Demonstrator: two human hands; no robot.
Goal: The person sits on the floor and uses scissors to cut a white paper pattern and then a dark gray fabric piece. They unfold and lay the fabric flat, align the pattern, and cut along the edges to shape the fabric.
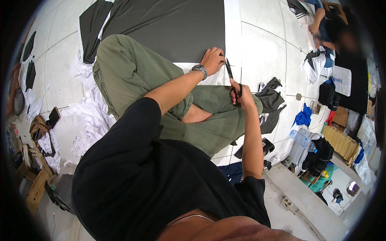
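A large piece of dark grey fabric (pixel 173 28) with a white border (pixel 232 40) lies spread on the floor beyond my crossed legs. My left hand (pixel 213 60), with a watch (pixel 200 71) on its wrist, has its fingers curled at the near right corner of that fabric. Just to the right, my right hand (pixel 240 94) grips a pair of black-handled scissors (pixel 229 69). Their blades point away from me, close to the left fingertips and the fabric's white edge.
White fabric scraps (pixel 90 120) are heaped to my left, with a phone (pixel 54 116) farther out. Dark scraps (pixel 271 100) lie by my right knee. Another person (pixel 319 24) works at the far right. Plastic bottles (pixel 303 140) and a blue cloth (pixel 302 115) are on the right.
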